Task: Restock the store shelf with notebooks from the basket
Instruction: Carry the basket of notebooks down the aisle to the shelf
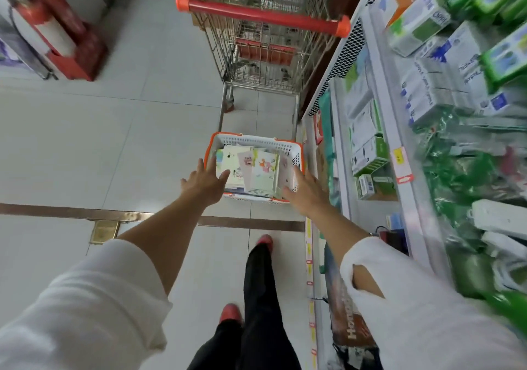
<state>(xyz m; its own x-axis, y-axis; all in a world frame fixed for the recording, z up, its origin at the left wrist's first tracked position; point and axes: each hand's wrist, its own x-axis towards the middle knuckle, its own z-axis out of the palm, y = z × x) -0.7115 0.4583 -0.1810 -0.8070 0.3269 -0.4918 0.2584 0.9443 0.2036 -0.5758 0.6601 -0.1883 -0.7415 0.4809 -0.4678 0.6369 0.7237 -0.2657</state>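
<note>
1. White sleeves (85, 298) pushed back, a person stands on the tiled floor beside the store shelf (368, 215) at right.
2. The left hand (204, 183) and right hand (306, 190) reach over the basket (256, 141), each grip spread open, holding nothing.
3. Pastel notebooks (256, 170) lie heaped in the white, orange-rimmed basket on the floor.
4. Beyond stands a wire shopping cart (265, 56) with a red handle.

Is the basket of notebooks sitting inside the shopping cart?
No, the basket stands on the floor on the near side of the shopping cart, with the notebooks in it.
</note>
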